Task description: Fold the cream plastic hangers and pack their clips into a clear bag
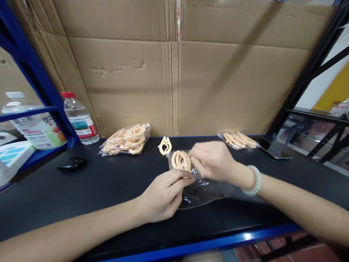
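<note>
Nearby lie a hanger (169, 146) and filled packs (124, 140); left fingers (177, 182) pinch the bag (195, 174); grip of right fingers (201, 168) unclear

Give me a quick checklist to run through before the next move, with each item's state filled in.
1. Left hand holding the clear bag: ok.
2. Right hand gripping firmly: cannot tell, its fingers are blurred.
3. Bag closed: cannot tell, the hands cover part of it.
4. Loose peach piece clear of both hands: ok, it lies beyond them.
5. Red-capped bottle upright: ok.
</note>
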`<state>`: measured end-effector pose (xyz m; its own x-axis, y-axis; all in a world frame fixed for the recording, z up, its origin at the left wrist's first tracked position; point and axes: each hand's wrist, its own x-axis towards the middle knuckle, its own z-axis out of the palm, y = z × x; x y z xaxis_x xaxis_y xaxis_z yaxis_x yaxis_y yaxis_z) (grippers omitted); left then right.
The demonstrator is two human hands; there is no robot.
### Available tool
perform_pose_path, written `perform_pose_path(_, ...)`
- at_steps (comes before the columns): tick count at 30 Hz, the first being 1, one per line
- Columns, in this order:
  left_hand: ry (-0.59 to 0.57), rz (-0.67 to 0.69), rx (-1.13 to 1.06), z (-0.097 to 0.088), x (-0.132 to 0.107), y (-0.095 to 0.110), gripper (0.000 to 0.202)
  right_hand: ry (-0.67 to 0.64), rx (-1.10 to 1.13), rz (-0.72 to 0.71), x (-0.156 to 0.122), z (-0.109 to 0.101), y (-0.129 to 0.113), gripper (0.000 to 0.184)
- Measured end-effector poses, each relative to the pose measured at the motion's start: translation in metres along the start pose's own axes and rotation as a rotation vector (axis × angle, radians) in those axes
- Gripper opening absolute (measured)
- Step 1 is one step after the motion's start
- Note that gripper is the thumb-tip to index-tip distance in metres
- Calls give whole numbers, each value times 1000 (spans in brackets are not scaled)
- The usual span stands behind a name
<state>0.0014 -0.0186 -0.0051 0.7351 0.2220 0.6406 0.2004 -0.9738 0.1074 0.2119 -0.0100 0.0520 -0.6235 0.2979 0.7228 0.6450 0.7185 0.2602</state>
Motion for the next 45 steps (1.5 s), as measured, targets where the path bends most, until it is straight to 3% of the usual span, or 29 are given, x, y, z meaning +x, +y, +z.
perform_pose_path(2, -8, 10, 20, -1, 0, 0, 41, -104, 86, 41, 15, 22, 28, 25)
perform_pose_path(7, -37, 4, 52, -4, 1, 1, 36, -465, 176, -83, 46, 97, 78, 52)
perform_pose_path(11, -62, 0, 51, -6, 1, 2, 36, -568, 177, -116, 65, 143, 84, 54)
perform_pose_path(15, -55, 6, 48, -7, 0, 1, 36, -652, 205, -126, 80, 167, 80, 42)
perform_pose_path(18, -62, 11, 52, -7, -1, -1, 35, -692, 235, -87, 83, 169, 86, 32)
perform_pose_path(21, -72, 9, 47, -7, -2, -1, 35, -705, 292, -25, 74, 159, 100, 33)
perform_pose_path(25, -83, 1, 41, -7, -2, -1, 34, -678, 396, 111, 45, 135, 116, 36)
perform_pose_path(33, -91, -5, 39, -6, -1, 0, 35, -513, 537, 432, -17, 98, 133, 25)
perform_pose_path(40, -89, -10, 34, -5, 2, 1, 36, -344, 499, 577, -32, 98, 139, 18)
perform_pose_path(45, -99, -17, 34, -5, 2, 1, 35, -313, 536, 566, -27, 104, 138, 15)
